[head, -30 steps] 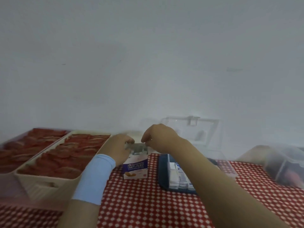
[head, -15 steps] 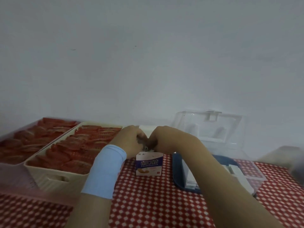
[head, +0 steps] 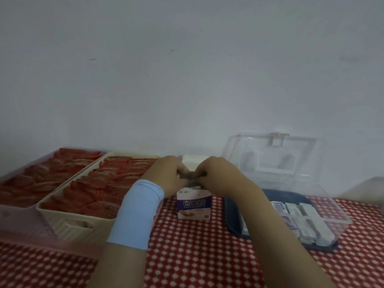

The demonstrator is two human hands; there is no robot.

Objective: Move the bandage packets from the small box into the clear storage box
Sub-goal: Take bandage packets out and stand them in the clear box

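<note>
The small white and purple bandage box (head: 194, 205) stands upright on the checked cloth at centre. Just above its open top my left hand (head: 166, 175), with a light blue wristband, and my right hand (head: 220, 177) meet fingertip to fingertip. Both pinch a small grey bundle (head: 192, 177) that looks like bandage packets; my fingers hide most of it. To the right sits the clear storage box (head: 332, 206) on its dark blue base, lid (head: 270, 156) propped open against the wall. Several white and blue packets (head: 301, 221) lie inside it.
A cream basket (head: 68, 221) and a pink tray (head: 18, 217), both full of red packets, fill the left side. A white object (head: 195, 159) sits behind my hands by the wall. A blurred clear container (head: 372, 190) shows at the right edge.
My hands were apart with a grey strip stretched between them above the box; they have come together and dropped to the box's top. The camera view has shifted.
</note>
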